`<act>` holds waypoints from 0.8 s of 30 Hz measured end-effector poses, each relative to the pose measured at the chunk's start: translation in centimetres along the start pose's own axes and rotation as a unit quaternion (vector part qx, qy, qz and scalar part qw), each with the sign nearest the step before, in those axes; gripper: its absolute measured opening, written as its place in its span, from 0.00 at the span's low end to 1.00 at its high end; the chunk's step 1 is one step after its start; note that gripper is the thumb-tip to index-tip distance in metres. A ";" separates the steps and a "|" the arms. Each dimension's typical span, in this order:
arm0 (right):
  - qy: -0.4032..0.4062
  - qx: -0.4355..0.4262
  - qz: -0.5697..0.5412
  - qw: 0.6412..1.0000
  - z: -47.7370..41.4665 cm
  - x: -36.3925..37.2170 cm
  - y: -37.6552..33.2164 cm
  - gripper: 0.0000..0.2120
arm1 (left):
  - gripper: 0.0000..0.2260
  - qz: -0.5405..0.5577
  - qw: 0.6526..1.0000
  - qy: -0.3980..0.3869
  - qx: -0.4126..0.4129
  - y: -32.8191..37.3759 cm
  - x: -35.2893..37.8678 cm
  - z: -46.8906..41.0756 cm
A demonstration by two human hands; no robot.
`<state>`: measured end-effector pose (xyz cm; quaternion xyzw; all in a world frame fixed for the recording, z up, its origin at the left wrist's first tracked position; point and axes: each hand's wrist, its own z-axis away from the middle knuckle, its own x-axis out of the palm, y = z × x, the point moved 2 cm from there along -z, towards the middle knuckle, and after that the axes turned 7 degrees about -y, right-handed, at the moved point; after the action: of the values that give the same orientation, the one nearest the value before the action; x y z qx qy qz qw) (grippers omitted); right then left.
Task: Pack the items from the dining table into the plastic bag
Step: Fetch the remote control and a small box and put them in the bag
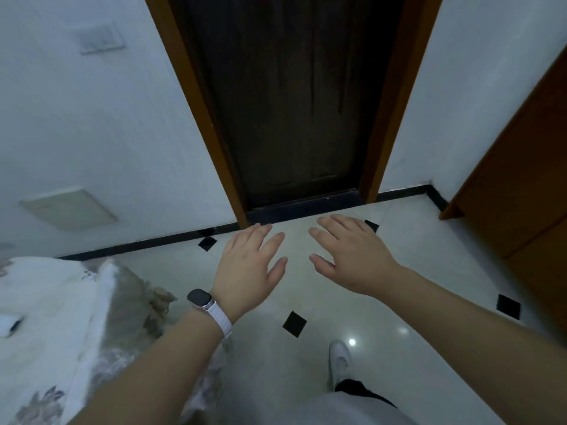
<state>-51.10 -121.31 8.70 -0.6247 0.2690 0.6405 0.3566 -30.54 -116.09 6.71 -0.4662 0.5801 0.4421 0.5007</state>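
Pale tiled floor [383,286] with black inlays; dark door [294,102] ahead, white walls. Cloth-covered table [46,317] at left. Left hand [250,266] and right hand [349,256] spread flat, holding nothing.

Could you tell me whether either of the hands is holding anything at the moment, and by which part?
Nothing is held: the left hand and right hand are both open and empty.

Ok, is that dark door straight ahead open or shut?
Shut: the dark door fills its brown frame down to the floor, with no gap showing.
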 end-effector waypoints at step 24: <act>0.010 -0.273 0.031 0.961 -41.0 -3.8 -8.2 0.24 | 0.18 -0.038 0.973 0.094 -0.210 -28.3 0.0 -14.7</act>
<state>-19.82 -149.25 10.22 -0.6960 0.1065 0.6941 0.1497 -5.21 -135.47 6.97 -0.6220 0.5005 0.4889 0.3516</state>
